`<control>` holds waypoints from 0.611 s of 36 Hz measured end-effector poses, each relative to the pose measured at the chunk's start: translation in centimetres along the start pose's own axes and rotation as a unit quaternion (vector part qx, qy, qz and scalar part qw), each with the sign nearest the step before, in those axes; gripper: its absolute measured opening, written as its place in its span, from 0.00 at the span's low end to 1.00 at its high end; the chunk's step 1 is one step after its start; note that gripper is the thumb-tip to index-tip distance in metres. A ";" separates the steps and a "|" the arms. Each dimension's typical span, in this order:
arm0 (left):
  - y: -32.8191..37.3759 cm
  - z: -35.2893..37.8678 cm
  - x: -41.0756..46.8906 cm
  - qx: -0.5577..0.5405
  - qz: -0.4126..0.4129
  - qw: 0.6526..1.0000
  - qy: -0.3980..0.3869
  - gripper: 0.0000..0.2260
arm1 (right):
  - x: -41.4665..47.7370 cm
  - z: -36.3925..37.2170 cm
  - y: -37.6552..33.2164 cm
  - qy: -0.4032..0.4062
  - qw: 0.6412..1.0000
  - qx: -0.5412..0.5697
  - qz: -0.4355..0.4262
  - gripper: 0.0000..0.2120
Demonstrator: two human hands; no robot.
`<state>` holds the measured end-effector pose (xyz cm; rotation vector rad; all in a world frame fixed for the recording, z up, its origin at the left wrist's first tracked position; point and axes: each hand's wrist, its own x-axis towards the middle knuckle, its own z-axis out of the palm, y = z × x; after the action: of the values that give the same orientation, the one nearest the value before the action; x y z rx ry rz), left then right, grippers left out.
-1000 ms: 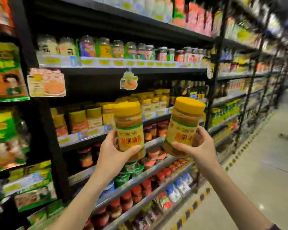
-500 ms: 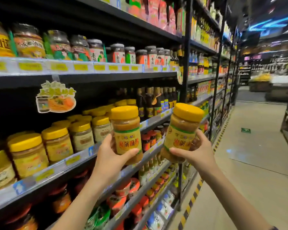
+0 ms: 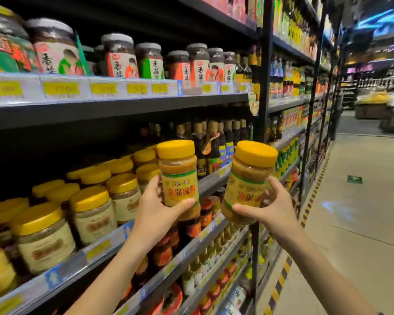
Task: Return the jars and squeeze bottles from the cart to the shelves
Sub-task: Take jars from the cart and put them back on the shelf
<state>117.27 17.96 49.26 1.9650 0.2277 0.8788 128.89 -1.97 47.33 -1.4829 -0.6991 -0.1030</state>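
So the left hand [image 3: 155,210] grips one yellow-lidded clear plastic jar of tan paste [image 3: 180,178], the right hand [image 3: 275,208] its tilted twin jar [image 3: 248,180], held apart. Shelving step, I'd say: next, slide both upright among the similar yellow-lidded jars [image 3: 123,194] left of the hands.

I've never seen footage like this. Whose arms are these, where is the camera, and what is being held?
There is no machine here, only a person's two bare arms. The camera is worn on the person's head and looks forward and down, so you see roughly what they see. Its wide lens bends the shelves.

The left hand holds the left jar upright. It has a yellow lid and a yellow label. The right hand holds the right jar, which looks the same and leans a little.

Both are raised in front of a shop shelf that holds matching yellow-lidded jars. The shelf above holds dark jars with pale lids. The aisle floor runs along the right.
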 end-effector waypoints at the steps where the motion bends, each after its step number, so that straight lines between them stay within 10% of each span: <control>1: -0.2 0.7 0.8 0.004 0.000 1.000 0.004 0.33 | 1.1 -0.2 0.7 -0.007 1.000 0.004 0.000 0.32; 22: -5.3 10.7 14.1 0.082 -0.086 0.973 0.197 0.40 | 20.7 -1.8 11.0 -0.201 0.977 0.062 -0.033 0.35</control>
<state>135.56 20.29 48.54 1.8697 0.7097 1.1582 151.33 4.95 47.91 -1.3722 -1.0614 0.1927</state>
